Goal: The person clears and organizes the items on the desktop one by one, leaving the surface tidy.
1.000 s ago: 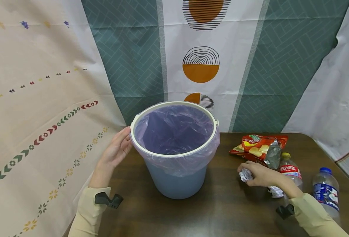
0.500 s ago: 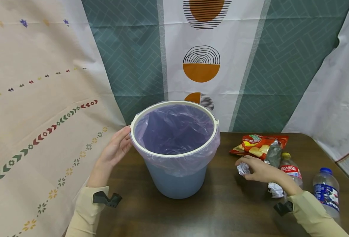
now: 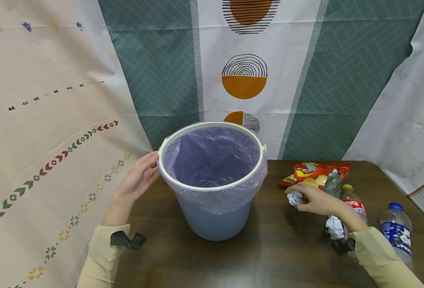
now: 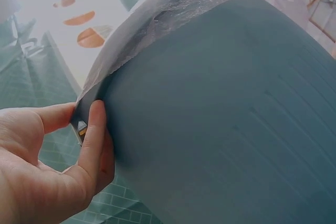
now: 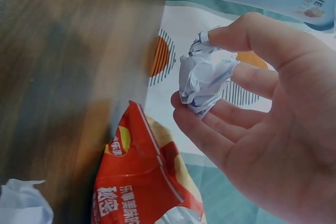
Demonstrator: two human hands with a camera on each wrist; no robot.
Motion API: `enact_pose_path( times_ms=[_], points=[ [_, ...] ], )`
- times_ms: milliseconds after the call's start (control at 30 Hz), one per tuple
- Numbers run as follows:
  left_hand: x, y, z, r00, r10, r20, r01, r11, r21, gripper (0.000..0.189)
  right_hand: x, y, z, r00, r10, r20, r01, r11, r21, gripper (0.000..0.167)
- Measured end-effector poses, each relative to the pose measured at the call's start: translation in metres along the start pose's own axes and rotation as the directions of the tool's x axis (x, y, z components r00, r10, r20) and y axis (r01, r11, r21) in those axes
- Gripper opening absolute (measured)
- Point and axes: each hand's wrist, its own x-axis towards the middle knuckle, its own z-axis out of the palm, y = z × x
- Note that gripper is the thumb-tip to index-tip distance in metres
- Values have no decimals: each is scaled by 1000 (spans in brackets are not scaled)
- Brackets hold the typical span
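A blue trash bin [image 3: 213, 220] with a cream rim stands upright on the table, lined with a translucent pinkish bag [image 3: 230, 200]. At the bin's left edge my left hand [image 3: 134, 180] pinches the rim between thumb and fingers, as the left wrist view shows on the bin wall [image 4: 210, 108]. To the right of the bin, my right hand [image 3: 318, 200] holds a crumpled white paper ball [image 5: 207, 74] between thumb and fingertips, above the table. Another crumpled paper [image 3: 335, 228] lies on the table below the right wrist.
Behind the right hand lies a red chip bag [image 3: 316, 173]. A yellow-capped bottle [image 3: 354, 205] with a red label is partly behind the right forearm. Farther right stands a blue-capped bottle [image 3: 396, 230]. Patterned cloths [image 3: 161, 72] hang behind and at the sides of the dark wooden table [image 3: 255, 256].
My right hand, with the paper ball, has moved slightly up and left, away from the other crumpled paper. My left hand stays at the bin's rim.
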Motion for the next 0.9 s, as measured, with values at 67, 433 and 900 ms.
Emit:
enact_pose_path(
  times_ms=[67, 433, 900],
  points=[
    [0, 1, 0, 1000, 2, 6, -2, 1000, -5, 30, 1, 0, -2, 1000, 2, 0, -2, 1000, 5, 41],
    [0, 0, 0, 1000, -4, -12, 4, 1000, 5, 30, 8, -5, -10, 997, -59, -56, 58, 998, -10, 41],
    [0, -2, 0, 1000, 11, -28, -10, 999, 45, 28, 13, -7, -19, 989, -89, -118, 93, 995, 29, 43]
  ],
)
